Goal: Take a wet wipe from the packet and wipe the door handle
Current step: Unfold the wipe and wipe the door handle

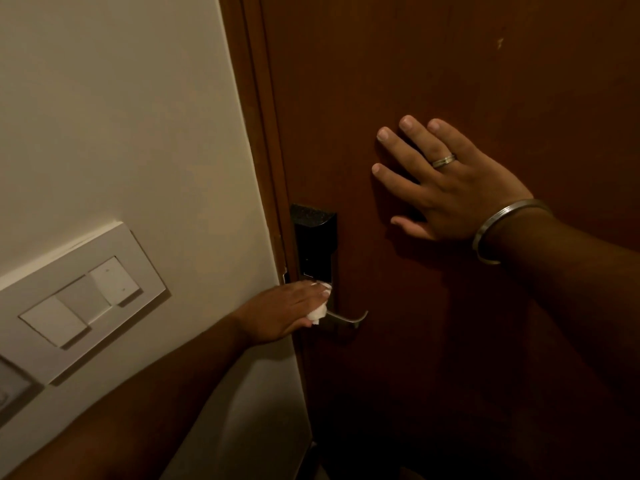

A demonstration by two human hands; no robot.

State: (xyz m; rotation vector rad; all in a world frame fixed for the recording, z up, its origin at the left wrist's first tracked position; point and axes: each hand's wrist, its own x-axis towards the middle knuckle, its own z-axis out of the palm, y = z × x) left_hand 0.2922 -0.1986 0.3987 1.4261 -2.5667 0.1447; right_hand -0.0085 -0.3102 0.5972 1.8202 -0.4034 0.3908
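Note:
A silver lever door handle (348,318) sticks out from a black lock plate (315,240) on the brown wooden door (450,64). My left hand (280,311) holds a crumpled white wet wipe (319,311) pressed against the handle's base, where it meets the lock plate. My right hand (446,181), with a ring and a metal bangle, lies flat on the door, fingers spread, above and to the right of the handle. The wipe packet is not in view.
A white wall (121,116) is to the left of the door frame (263,133). A white switch panel (79,299) with three switches is mounted on the wall, just above my left forearm.

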